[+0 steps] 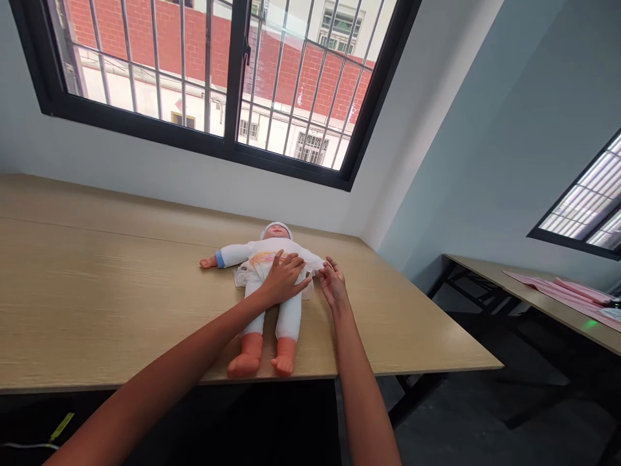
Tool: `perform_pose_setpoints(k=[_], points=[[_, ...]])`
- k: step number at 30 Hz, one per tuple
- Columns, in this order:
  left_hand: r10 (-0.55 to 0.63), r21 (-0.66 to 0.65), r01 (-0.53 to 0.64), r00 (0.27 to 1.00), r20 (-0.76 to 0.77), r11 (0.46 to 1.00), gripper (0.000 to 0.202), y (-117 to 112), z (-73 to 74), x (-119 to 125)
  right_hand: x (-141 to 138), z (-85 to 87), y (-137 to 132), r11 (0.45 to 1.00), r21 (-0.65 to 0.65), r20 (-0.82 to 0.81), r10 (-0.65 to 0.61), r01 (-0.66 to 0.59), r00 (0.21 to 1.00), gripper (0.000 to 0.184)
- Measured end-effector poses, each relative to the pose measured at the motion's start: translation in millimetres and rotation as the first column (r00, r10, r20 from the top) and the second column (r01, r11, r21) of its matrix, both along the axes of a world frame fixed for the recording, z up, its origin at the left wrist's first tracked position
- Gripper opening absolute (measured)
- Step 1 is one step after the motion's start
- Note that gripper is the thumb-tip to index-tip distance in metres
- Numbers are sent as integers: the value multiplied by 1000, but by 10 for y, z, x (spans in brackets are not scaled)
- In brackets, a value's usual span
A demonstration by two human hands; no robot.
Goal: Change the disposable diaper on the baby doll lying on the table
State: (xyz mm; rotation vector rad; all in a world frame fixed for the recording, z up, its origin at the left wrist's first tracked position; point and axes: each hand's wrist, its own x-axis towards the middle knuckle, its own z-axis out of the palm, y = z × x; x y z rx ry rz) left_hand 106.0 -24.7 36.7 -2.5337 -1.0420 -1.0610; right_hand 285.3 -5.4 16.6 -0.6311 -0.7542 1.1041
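A yellow label (61, 425), its print too small to read, sits at eight o'clock of the doll (279, 247), which lies face-up on the wooden table (121, 291), head at twelve. The left hand (286, 278) lies open over the doll's waist, beside an unreadable orange print (266, 257). At two o'clock, the right hand (332, 281), half-curled, meets the sleeve end (316, 263); whether it grips, I cannot tell. Pink sheets (563, 290) lie at three o'clock.
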Motion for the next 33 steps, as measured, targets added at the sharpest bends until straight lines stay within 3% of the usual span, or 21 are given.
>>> perform_pose_setpoints(k=[6, 13, 22, 33], points=[[4, 20, -4, 1000, 16, 1000, 30, 5, -7, 1, 7, -4, -2, 1000, -8, -39, -16, 15, 999, 37], [51, -7, -51, 999, -6, 999, 33, 35, -11, -6, 76, 2, 7, 991, -31, -39, -128, 127, 991, 34], [27, -3, -27, 999, -29, 1000, 36, 26, -23, -9, 6, 125, -120, 995, 40, -38, 98, -96, 994, 43], [-87, 10, 88, 994, -64, 996, 39, 12, -25, -25, -28, 187, -213, 982, 47, -62, 186, -183, 981, 47]])
